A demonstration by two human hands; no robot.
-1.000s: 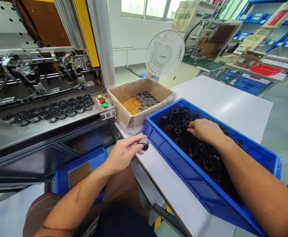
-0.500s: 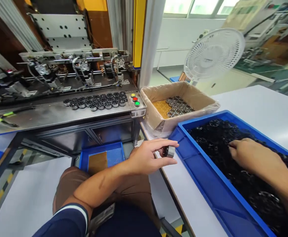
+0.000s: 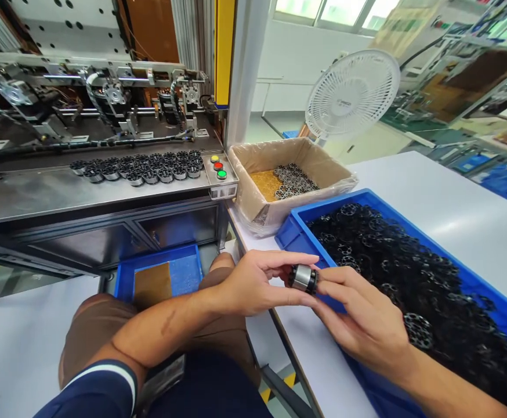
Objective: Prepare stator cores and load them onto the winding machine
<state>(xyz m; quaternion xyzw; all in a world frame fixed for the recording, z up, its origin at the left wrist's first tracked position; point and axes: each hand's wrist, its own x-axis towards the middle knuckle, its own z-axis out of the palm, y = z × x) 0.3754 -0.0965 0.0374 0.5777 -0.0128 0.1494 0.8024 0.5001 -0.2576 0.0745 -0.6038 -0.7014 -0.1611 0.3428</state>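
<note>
A short cylinder [image 3: 303, 278] with a silver metal band and black toothed ends is between my two hands. My left hand [image 3: 257, 283] grips it from the left, thumb below and fingers above. From the right, my right hand [image 3: 362, 313] has its fingertips on the black part at the cylinder's right end. Beside and behind my right hand stands a blue bin [image 3: 299, 227] holding a heap of black round parts [image 3: 416, 331].
A lined carton [image 3: 253, 209] holds metal rings, next to a white fan [image 3: 352, 96]. Several silver-and-black cylinders [image 3: 149, 174] stand on the machine's metal ledge [image 3: 40, 200], beside coloured buttons [image 3: 218, 166]. A blue tray [image 3: 186, 276] lies lower down.
My right hand has come out of the blue bin to the left and meets my left hand at the cylinder, which now has a black part at its right end. The view has shifted right.
</note>
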